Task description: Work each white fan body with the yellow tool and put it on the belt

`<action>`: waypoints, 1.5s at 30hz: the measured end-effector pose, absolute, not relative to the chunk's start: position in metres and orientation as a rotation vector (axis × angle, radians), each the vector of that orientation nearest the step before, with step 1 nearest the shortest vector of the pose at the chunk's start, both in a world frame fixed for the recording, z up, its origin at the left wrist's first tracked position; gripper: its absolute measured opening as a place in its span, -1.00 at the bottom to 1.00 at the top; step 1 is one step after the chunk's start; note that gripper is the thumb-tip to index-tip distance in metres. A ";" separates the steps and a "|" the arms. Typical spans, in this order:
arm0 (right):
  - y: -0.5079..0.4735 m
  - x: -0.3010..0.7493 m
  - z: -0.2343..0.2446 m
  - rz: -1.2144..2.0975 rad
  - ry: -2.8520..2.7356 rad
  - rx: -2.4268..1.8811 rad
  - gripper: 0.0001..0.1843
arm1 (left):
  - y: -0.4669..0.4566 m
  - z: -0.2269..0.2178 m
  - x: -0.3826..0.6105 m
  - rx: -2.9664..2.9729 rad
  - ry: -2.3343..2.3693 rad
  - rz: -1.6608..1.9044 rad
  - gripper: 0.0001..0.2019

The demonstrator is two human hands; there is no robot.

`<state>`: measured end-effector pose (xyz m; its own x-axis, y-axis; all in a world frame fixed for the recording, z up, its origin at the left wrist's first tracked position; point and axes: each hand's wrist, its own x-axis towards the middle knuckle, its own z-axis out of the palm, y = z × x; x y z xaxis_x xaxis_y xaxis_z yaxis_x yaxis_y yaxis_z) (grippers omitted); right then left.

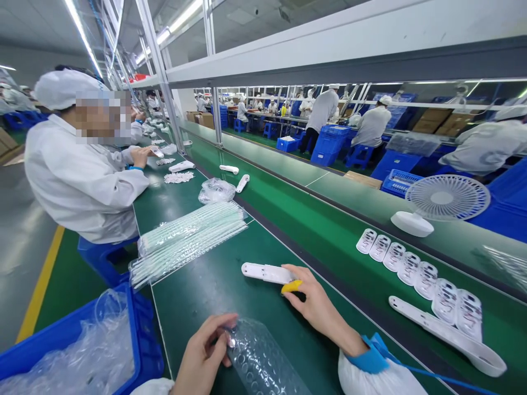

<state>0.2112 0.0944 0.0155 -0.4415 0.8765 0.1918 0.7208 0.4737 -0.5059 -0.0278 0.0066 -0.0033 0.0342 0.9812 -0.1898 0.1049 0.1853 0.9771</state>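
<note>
My right hand point(317, 307) rests on the green bench top, its fingers closed on the near end of a long white plastic part point(263, 272); a yellow finger cot point(291, 286) covers one fingertip. Close to my body, my left hand point(205, 351) pinches the top edge of a clear bubble-wrap bag point(263, 365) that lies toward me. The white part lies flat, pointing left.
A stack of long clear-wrapped packs point(185, 236) lies left of the part. A blue bin with plastic bags point(82, 351) stands at lower left. On the conveyor belt point(329, 230) lie a row of white casings point(415, 274), a long white part point(448, 334) and a small fan point(440, 203). A co-worker in white point(78, 170) sits to the left.
</note>
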 end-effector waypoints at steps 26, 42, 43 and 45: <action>0.061 0.222 0.034 0.325 -2.472 -1.619 -0.78 | 0.012 0.005 -0.004 1.406 1.390 0.883 -0.73; 0.062 0.235 0.041 0.443 -2.711 -1.533 -0.69 | 0.011 0.008 -0.004 1.535 1.385 0.861 -0.75; 0.061 0.237 0.042 0.492 -2.626 -1.542 -0.70 | 0.011 0.009 -0.004 1.535 1.389 0.864 -0.75; 0.060 0.241 0.042 0.605 -2.476 -1.511 -0.83 | 0.011 0.008 -0.004 1.528 1.395 0.864 -0.74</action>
